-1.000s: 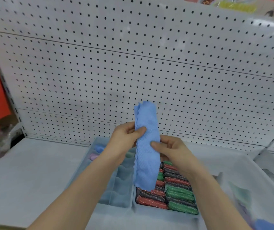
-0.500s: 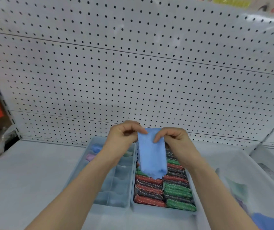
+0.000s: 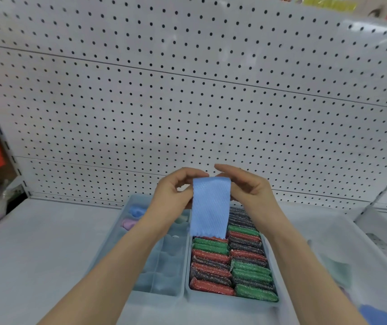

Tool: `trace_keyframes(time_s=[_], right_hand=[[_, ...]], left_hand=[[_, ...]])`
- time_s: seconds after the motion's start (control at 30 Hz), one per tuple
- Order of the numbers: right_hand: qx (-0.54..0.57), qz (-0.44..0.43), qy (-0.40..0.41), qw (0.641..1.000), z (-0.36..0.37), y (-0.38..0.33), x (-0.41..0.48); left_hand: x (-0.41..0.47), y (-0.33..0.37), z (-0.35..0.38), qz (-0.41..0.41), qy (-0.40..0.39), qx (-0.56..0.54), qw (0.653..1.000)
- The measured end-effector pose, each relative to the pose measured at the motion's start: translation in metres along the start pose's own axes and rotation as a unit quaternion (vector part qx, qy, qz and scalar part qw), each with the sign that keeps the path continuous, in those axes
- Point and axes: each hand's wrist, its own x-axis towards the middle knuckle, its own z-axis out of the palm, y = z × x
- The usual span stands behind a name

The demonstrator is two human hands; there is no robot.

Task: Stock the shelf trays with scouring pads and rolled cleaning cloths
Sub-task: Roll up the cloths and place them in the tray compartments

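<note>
Between both hands, blue cloth (image 3: pixel 210 208) hangs above the scouring-pad tray (image 3: pixel 232 299); left hand (image 3: pixel 173 198) and right hand (image 3: pixel 250 191) each pinch a top corner. Divided tray (image 3: pixel 164 293) sits just left, on the shelf (image 3: pixel 35 242).

Two trays (image 3: pixel 120 227) (image 3: pixel 231 300), two hands (image 3: pixel 171 199) (image 3: pixel 250 192) — one blue cloth (image 3: pixel 210 207).

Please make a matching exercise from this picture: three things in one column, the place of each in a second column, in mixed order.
1. blue cloth
2. scouring pads
3. pink rolled cloth

A. packed in rows in the right tray
B. in a far compartment of the left divided tray
C. held up by the left hand and the right hand

Pairs: 1-C, 2-A, 3-B
</note>
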Motion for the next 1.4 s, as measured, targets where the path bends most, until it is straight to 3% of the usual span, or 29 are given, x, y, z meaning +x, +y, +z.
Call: trace_keyframes(time_s=[0.17,0.27,0.37,0.47,0.57,0.63,0.83,0.97,1.17,1.33,1.4], right_hand=[[-0.004,0.006,0.028,1.0,0.002,0.003,0.002],[-0.02,-0.004,0.05,0.999,0.0,0.007,0.007],[0.005,-0.009,0.065,0.998,0.0,0.007,0.011],[-0.047,-0.028,0.037,0.998,-0.001,0.011,0.012],[-0.189,-0.079,-0.059,0.977,-0.002,0.015,0.004],[-0.226,-0.088,-0.103,0.965,0.002,0.014,-0.003],[-0.206,-0.133,-0.044,0.968,0.015,0.013,-0.006],[-0.155,-0.059,-0.049,0.985,0.018,0.008,-0.008],[-0.09,0.027,0.025,0.995,0.027,0.006,-0.004],[-0.085,0.063,0.047,0.993,0.031,0.005,-0.004],[-0.082,0.074,0.049,0.993,0.032,0.007,-0.003]], left_hand=[[0.0,0.003,0.002,-0.016,0.006,-0.023,1.0],[-0.004,0.002,0.003,-0.124,-0.058,-0.057,0.989],[-0.009,-0.006,0.004,-0.148,-0.12,-0.016,0.981],[-0.008,-0.009,0.003,-0.147,-0.078,-0.031,0.986],[-0.003,-0.006,-0.002,-0.159,-0.035,-0.119,0.979],[0.0,-0.002,-0.005,-0.157,-0.01,-0.153,0.976],[0.0,0.002,-0.012,-0.174,0.009,-0.182,0.968],[-0.005,0.001,-0.015,-0.184,0.017,-0.197,0.963],[-0.009,-0.002,-0.006,-0.13,0.033,-0.059,0.989],[-0.017,0.0,-0.007,-0.096,-0.037,-0.065,0.993],[-0.02,0.0,-0.009,-0.069,-0.075,0.002,0.995]])
